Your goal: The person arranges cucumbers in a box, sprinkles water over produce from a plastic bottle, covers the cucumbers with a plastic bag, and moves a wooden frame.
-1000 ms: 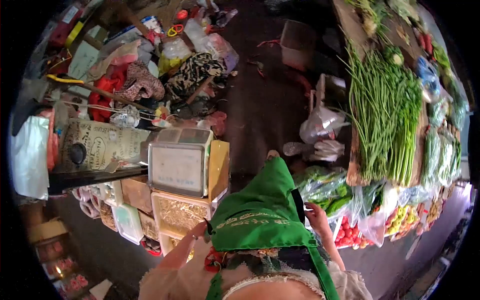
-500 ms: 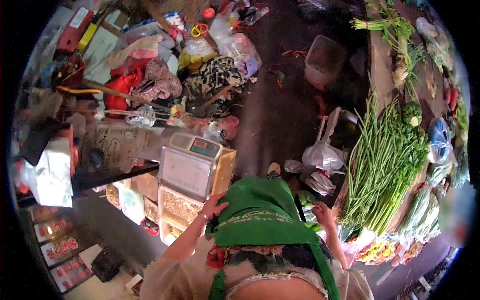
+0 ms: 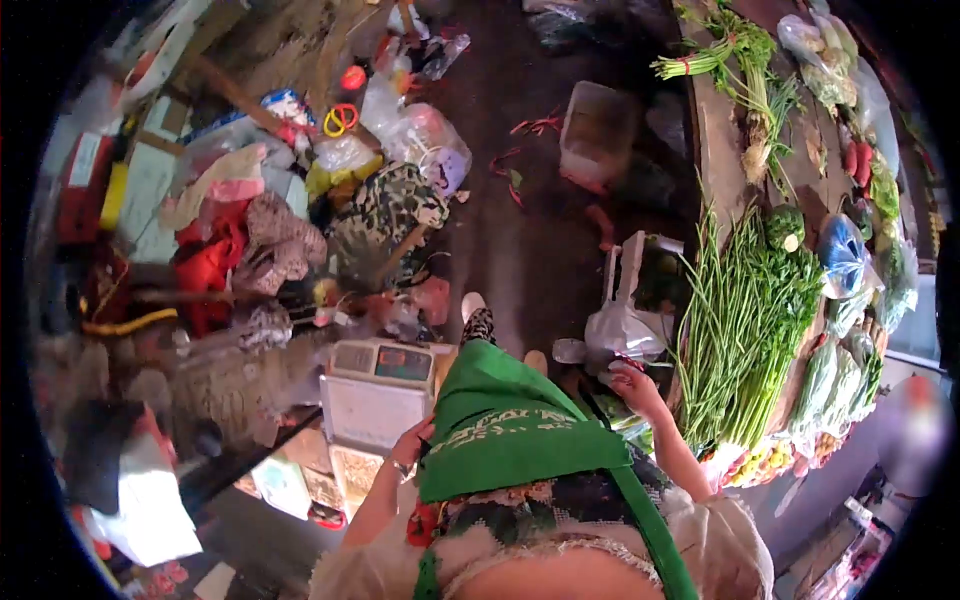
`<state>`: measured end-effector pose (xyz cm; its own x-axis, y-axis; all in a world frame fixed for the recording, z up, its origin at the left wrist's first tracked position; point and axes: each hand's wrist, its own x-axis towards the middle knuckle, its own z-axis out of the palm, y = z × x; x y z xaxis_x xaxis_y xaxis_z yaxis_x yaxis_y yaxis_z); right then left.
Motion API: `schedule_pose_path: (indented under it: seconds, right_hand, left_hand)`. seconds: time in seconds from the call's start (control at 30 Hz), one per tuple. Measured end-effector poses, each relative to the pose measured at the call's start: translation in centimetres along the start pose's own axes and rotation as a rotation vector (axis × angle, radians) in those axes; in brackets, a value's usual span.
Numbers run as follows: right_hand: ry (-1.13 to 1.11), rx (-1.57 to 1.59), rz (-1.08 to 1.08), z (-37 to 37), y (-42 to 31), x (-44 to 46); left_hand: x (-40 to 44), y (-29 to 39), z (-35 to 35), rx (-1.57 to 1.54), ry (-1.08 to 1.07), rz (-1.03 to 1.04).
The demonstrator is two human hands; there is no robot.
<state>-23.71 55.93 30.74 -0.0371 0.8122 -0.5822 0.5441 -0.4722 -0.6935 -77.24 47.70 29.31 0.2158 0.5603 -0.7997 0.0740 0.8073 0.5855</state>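
Note:
My left hand [image 3: 412,442] is beside the left edge of the green apron [image 3: 520,425]; its fingers are partly hidden, and whether they hold the cloth is unclear. My right hand [image 3: 634,388] is raised off the apron's right side, near a white plastic bag [image 3: 622,332], with its fingers bent; what they hold, if anything, is too small to tell. Left of the apron stands a white scale [image 3: 376,408] with a display. A patterned shoe [image 3: 478,322] shows ahead of the apron.
Long green vegetables [image 3: 745,345] lie on a wooden board [image 3: 715,150] at the right. A clear plastic tub [image 3: 597,135] is on the dark floor. Camouflage cloth [image 3: 385,222] and red cloth [image 3: 208,262] are heaped at the left. A white box [image 3: 628,262] stands beside the board.
My right hand has moved forward, away from the apron towards the white bag. A patterned shoe has come into view ahead of the apron. The scale now sits lower in view.

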Motion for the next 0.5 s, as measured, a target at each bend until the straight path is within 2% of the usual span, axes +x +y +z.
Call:
schedule_pose_path:
  seconds: [0.07, 0.13, 0.17, 0.3, 0.4, 0.5]
  right_hand:
    - [-0.049, 0.277, 0.13, 0.3, -3.2, 1.0]
    - [-0.076, 0.007, 0.097, 0.9, -4.5, 2.5]
    - [-0.047, 0.015, 0.046, 1.2, -6.2, 2.9]
    - [0.015, 0.137, 0.09, 3.0, -8.6, 4.2]
    - [0.046, 0.428, 0.214, 5.7, -4.7, 4.7]
    - [0.027, 0.335, 0.104, 6.9, -0.9, 4.3]
  left_hand:
    - [2.5, -1.0, -3.7, -0.169, -0.083, 0.038]
    - [4.0, 1.5, -5.8, -0.167, 0.029, -0.121]
    - [4.1, 3.4, -7.0, -0.055, 0.057, -0.144]
    - [4.0, 12.7, -10.8, 0.314, 0.111, -0.242]
    - [6.1, 18.6, -12.4, 0.449, 0.092, -0.27]
    - [9.5, 24.9, -11.2, 0.487, 0.061, -0.263]
